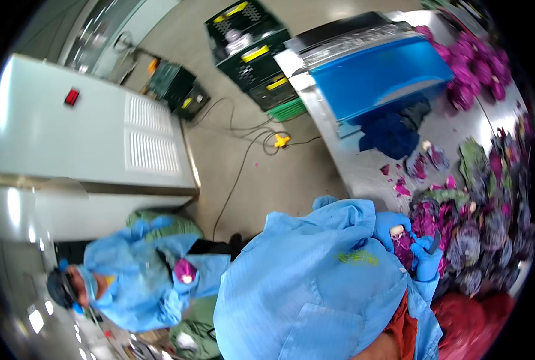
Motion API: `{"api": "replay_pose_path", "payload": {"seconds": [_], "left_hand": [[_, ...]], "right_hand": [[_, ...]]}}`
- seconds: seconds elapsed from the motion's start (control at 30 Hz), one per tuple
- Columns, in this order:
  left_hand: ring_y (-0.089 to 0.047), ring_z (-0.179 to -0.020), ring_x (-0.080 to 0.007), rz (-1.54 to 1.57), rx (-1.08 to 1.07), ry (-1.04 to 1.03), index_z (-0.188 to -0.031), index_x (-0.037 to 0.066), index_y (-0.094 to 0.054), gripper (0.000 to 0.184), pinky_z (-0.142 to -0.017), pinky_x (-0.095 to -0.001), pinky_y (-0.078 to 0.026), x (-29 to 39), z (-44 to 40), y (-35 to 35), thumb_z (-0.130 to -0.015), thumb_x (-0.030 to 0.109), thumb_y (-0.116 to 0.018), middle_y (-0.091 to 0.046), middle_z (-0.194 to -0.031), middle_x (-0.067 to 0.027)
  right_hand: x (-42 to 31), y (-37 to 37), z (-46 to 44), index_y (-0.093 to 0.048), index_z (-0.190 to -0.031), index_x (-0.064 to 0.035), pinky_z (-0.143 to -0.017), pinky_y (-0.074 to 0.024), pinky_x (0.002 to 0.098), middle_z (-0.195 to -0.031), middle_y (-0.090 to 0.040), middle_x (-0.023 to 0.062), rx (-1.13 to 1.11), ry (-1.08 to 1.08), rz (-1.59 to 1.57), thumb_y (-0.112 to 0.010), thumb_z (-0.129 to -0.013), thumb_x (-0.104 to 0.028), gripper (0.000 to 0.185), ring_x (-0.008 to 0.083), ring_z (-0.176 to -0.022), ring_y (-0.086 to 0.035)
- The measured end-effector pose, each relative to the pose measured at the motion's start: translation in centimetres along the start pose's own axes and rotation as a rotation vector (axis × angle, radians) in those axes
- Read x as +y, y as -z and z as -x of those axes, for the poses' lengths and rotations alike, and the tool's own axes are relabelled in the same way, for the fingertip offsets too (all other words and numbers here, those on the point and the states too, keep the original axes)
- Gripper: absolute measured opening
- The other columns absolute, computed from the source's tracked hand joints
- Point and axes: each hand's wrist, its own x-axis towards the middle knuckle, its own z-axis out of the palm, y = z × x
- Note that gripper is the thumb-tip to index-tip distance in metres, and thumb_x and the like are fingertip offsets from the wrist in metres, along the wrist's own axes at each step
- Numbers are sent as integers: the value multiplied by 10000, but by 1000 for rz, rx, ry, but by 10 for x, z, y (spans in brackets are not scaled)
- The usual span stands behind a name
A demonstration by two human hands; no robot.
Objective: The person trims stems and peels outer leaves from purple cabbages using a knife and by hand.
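My left hand, in a blue glove, is wrapped round a purple cabbage with its pale cut stem facing up. Close beside it, my right hand, also gloved in blue, grips a small knife with a dark blade against the cabbage's side. Loose purple and greenish leaves are heaped just beyond both hands on the metal table. Small purple scraps lie near the heap.
A blue bin, dark cloth and peeled cabbages are on the table. A red bag lies at its near end. Crates and a cable are on the floor. A co-worker holds a cabbage.
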Motion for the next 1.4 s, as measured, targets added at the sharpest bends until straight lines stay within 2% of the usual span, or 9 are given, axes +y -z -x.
{"api": "replay_pose_path", "payload": {"seconds": [0.07,0.2,0.3,0.53,0.87,0.97,1.13,1.27,1.4], "left_hand": [[-560,-1051,-271,15,46,-11,-1135,60,-561,795,-878,-388,-449,-10,6,-4,-459,302,-903,-578,-1112,-138],[-559,-1069,-244,23,71,-81,-1178,71,-555,797,-906,-398,-440,-27,15,-5,-492,282,-902,-590,-1124,-125],[-514,-1112,-282,199,-2,108,-1199,61,-544,799,-948,-391,-405,-20,24,-2,-502,228,-899,-545,-1166,-165],[-574,-799,-133,365,-118,-121,-1032,-7,-630,502,-700,-315,-480,19,12,-3,-594,154,-817,-660,-916,-83],[-564,-993,-200,117,-66,64,-1129,52,-563,751,-863,-341,-458,5,-6,-11,-486,243,-900,-603,-1059,-100],[-565,-1010,-209,116,-83,160,-1117,59,-554,798,-887,-343,-458,23,-18,-10,-446,281,-925,-590,-1057,-102],[-562,-1009,-197,336,-111,151,-1180,23,-495,791,-893,-335,-461,21,-32,-16,-529,204,-905,-584,-1079,-115],[-526,-1070,-162,170,-144,149,-1279,18,-467,771,-938,-320,-441,36,-40,-20,-635,131,-874,-554,-1172,-70],[-543,-1066,-183,284,-247,244,-1248,25,-476,797,-933,-330,-452,38,-55,-29,-579,144,-893,-558,-1161,-93]], "right_hand": [[15,6,-15,-594,-714,-29,-395,-358,248,-735,-527,30,-99,77,44,-634,-723,98,134,92,-410,-429],[-8,-7,-24,-630,-833,-17,-342,-311,235,-727,-576,22,-176,-101,112,-654,-763,54,102,74,-392,-424],[-12,-14,-26,-648,-929,-11,-338,-301,229,-728,-600,30,-239,-101,121,-664,-791,22,142,63,-392,-423],[-18,-11,-8,-647,-930,17,-339,-303,230,-616,-574,21,-178,-128,131,-662,-804,8,128,66,-370,-423],[-18,0,23,-648,-927,40,-372,-327,240,-601,-579,26,53,-168,7,-676,-762,25,168,71,-395,-452],[-17,3,24,-665,-906,24,-397,-343,239,-626,-588,19,74,-38,-28,-692,-764,-1,146,66,-440,-471],[-19,11,28,-687,-926,4,-482,-395,243,-697,-619,21,60,-5,-142,-699,-783,-40,150,73,-557,-536],[-28,25,39,-692,-931,-1,-383,-329,219,-605,-584,14,167,-113,-229,-699,-811,-97,154,53,-442,-466],[-15,33,46,-702,-937,-3,-391,-338,222,-599,-587,17,216,-62,-294,-711,-810,-133,182,58,-438,-463]]}}
